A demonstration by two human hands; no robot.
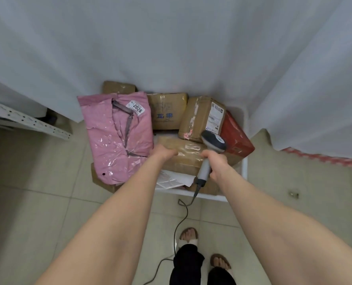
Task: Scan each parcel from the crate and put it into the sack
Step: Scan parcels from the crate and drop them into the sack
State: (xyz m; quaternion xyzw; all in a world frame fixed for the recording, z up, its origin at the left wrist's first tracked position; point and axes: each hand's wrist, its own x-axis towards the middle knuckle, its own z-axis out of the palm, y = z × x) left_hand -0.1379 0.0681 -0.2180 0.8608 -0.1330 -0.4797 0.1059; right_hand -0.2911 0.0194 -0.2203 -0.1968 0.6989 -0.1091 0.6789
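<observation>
A white crate (244, 167) on the floor holds several parcels. A pink plastic mailer (117, 136) with a "2026" label lies over its left side. Behind are a brown box with blue print (166, 111), a tilted brown box with a white label (201, 118) and a red box (237, 138). My left hand (162, 152) grips the left end of a taped brown box (188, 155) at the crate's front. My right hand (216, 163) holds the grey barcode scanner (213, 141) by its handle, head over the boxes. The sack is not in view.
White curtains hang behind and beside the crate. A white metal shelf frame (27, 120) stands at the left. The scanner's black cable (181, 219) trails across the tiled floor toward my sandalled feet (203, 254). A red-white woven edge (323, 157) shows at the right.
</observation>
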